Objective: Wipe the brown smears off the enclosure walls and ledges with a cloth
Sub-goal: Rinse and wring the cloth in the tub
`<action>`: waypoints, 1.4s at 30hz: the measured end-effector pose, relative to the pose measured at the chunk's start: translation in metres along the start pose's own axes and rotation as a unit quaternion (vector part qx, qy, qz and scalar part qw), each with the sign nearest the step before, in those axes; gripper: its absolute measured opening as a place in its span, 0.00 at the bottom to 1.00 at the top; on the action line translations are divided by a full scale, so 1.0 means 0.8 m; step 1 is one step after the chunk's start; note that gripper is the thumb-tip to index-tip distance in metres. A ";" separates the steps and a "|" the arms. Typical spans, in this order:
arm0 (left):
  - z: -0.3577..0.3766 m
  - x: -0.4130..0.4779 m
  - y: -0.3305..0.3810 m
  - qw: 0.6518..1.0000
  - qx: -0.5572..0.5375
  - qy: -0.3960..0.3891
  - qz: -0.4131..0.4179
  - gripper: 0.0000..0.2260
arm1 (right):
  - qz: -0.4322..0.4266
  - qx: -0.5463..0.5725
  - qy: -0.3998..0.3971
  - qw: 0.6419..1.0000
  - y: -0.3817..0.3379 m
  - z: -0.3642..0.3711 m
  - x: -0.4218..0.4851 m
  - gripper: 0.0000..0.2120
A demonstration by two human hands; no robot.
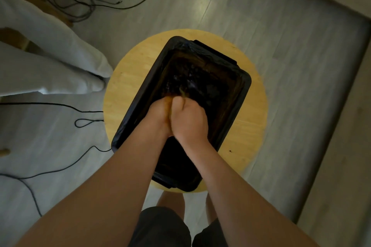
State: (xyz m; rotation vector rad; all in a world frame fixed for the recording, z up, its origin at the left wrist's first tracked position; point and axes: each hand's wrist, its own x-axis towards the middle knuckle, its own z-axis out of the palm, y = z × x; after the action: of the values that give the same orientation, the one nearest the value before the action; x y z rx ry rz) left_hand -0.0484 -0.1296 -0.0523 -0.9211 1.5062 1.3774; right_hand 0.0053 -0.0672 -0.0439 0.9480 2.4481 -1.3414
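The left hand (158, 114) and right hand (189, 120) are fisted side by side, gripping the cloth (183, 92) low inside the enclosure (246, 84). The cloth is probably soft, limp and damp: hold it bunched. Only a yellowish sliver shows; the fingertips are hidden. The enclosure rests on a round stool (128, 78). Its dark interior obscures any smears.

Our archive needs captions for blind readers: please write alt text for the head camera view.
The left hand and right hand together clench a mostly hidden yellowish cloth inside a black plastic-lined tub on a round wooden stool. Black cables trail over the grey floor.
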 end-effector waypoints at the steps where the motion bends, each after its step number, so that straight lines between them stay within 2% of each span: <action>1: 0.006 -0.005 -0.002 1.000 -0.025 0.004 0.005 0.08 | 0.027 -0.027 0.003 0.999 0.008 0.000 0.012 0.22; 4: 0.014 -0.010 -0.010 0.997 -0.057 0.001 0.044 0.08 | 0.083 -0.082 -0.008 0.993 0.032 0.001 0.052 0.18; 6: 0.012 -0.013 -0.016 0.997 -0.065 0.011 0.044 0.11 | 0.102 -0.103 0.034 0.989 0.043 0.010 0.071 0.16; 8: 0.008 -0.013 -0.025 0.997 -0.061 0.037 0.022 0.15 | 0.143 -0.087 0.072 0.983 0.044 0.018 0.079 0.20; 10: 0.002 -0.007 -0.032 0.996 -0.067 0.062 0.001 0.17 | 0.178 -0.063 0.008 0.982 0.043 0.024 0.076 0.23; 12: -0.001 -0.002 -0.034 0.994 -0.094 0.059 -0.024 0.16 | 0.178 -0.101 -0.116 0.972 0.041 0.021 0.065 0.23; 14: -0.004 0.000 -0.032 0.989 -0.134 0.032 -0.046 0.17 | 0.116 -0.169 -0.199 0.959 0.033 0.013 0.045 0.22; 15: -0.006 0.001 -0.031 0.988 -0.144 0.025 -0.051 0.18 | 0.069 -0.178 -0.200 0.961 0.028 0.009 0.033 0.23; 17: -0.013 0.003 -0.028 0.991 -0.126 0.020 -0.047 0.19 | -0.022 -0.139 -0.152 0.978 0.014 -0.002 0.005 0.23; 19: -0.020 0.006 -0.027 0.992 -0.124 0.011 -0.028 0.20 | -0.119 -0.103 -0.120 0.980 0.001 -0.010 -0.021 0.22; 22: -0.021 -0.002 -0.026 0.996 -0.083 0.014 -0.008 0.20 | -0.173 -0.073 -0.104 0.977 0.001 -0.014 -0.026 0.23; 25: -0.015 -0.013 -0.024 0.996 -0.084 0.003 0.004 0.12 | -0.140 -0.101 -0.043 0.984 0.016 -0.012 0.001 0.23; 27: -0.015 -0.019 -0.022 0.995 -0.096 0.007 0.027 0.11 | -0.072 -0.108 -0.020 0.991 0.021 -0.013 0.021 0.21; 29: -0.016 -0.024 -0.018 0.993 -0.115 -0.009 0.025 0.14 | 0.026 -0.053 -0.061 0.996 0.020 -0.020 0.036 0.19; 31: -0.022 -0.026 -0.017 0.990 -0.139 -0.033 0.007 0.16 | 0.110 0.060 -0.135 0.983 0.013 -0.030 0.041 0.17; 33: -0.024 -0.028 -0.014 0.985 -0.163 -0.052 -0.009 0.17 | 0.160 0.157 -0.192 0.956 0.005 -0.038 0.036 0.18; 34: -0.025 -0.028 -0.013 0.984 -0.170 -0.059 -0.020 0.17 | 0.165 0.167 -0.205 0.950 0.004 -0.040 0.033 0.19; 36: -0.026 -0.026 -0.012 0.983 -0.175 -0.048 -0.034 0.17 | 0.129 0.105 -0.180 0.969 0.004 -0.037 0.031 0.22; 38: -0.025 -0.024 -0.012 0.984 -0.173 -0.031 -0.039 0.16 | 0.054 0.022 -0.105 0.993 0.011 -0.034 0.031 0.24; 40: -0.022 -0.021 -0.016 0.992 -0.123 -0.014 -0.038 0.14 | -0.023 -0.020 -0.055 0.998 0.017 -0.034 0.031 0.22; 42: -0.020 -0.020 -0.021 0.996 -0.079 -0.015 -0.038 0.14 | -0.106 -0.049 -0.054 0.992 0.021 -0.037 0.029 0.18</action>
State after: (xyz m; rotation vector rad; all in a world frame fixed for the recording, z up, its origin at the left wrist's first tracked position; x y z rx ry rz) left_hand -0.0294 -0.1478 -0.0429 -1.0401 1.3410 1.4640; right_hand 0.0016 -0.0269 -0.0491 0.5911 2.5620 -1.2831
